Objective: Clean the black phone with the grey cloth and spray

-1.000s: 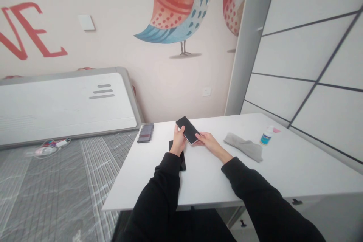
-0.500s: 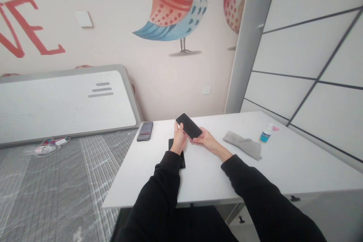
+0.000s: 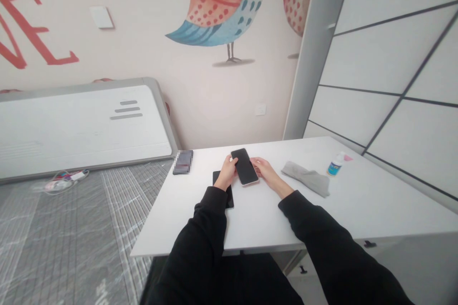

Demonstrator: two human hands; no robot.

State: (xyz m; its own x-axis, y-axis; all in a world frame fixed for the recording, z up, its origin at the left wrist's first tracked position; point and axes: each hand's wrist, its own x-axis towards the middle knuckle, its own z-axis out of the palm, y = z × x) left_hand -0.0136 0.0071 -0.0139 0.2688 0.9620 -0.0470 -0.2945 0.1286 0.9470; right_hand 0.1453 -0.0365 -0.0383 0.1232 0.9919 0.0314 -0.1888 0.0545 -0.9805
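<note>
A smartphone [image 3: 244, 167] with a dark screen and pale edges is held above the table, its screen facing up. My left hand [image 3: 228, 171] grips its left side, the thumb resting over the screen's edge. Against its right edge, my right hand [image 3: 264, 168] has its fingers closed, partly hidden by the phone. Below my left wrist lies a second dark, flat device [image 3: 229, 198], mostly covered by that hand and sleeve.
The white table [image 3: 261, 224] also bears a grey cloth [image 3: 307, 178], a bottle with a blue label [image 3: 335, 166] and a pinkish piece [image 3: 348, 157]. A blurred dark item [image 3: 183, 162] lies at the far left corner. Cables [image 3: 66, 181] lie on the floor.
The smartphone has turned clockwise, so it now stands more upright in view. My right hand has shifted from its lower corner up along its right edge. The view tilts slightly.
</note>
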